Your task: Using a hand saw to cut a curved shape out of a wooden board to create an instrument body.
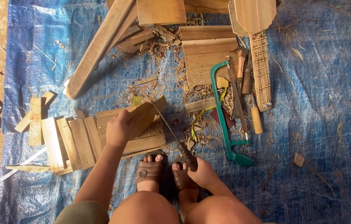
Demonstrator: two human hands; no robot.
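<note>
Seen from above, a person squats on a blue tarp (pixel 329 124), knees at the lower edge and sandalled feet (pixel 149 172) planted just below the work. Left hand (pixel 119 127) closed over the near end of a small wooden piece (pixel 148 114), pressing it down on a stack of flat boards (pixel 142 139); the piece tilts up toward the right. Right hand (pixel 202 172) wrapped round the dark handle of a thin-bladed saw (pixel 168 124); the blade runs diagonally up-left and meets the wooden piece at its upper right edge. Just right of the blade lie shavings and offcuts, then a green-framed hacksaw (pixel 225 120) standing lengthwise, with chisels and files (pixel 246 97) inside and beside its frame. Short slats (pixel 65 143) lie fanned out left of the stack, touching one another. A long plank (pixel 98 47) slants across the upper left. Open tarp lies to the right, past the hacksaw; bare earth along the left edge.
</note>
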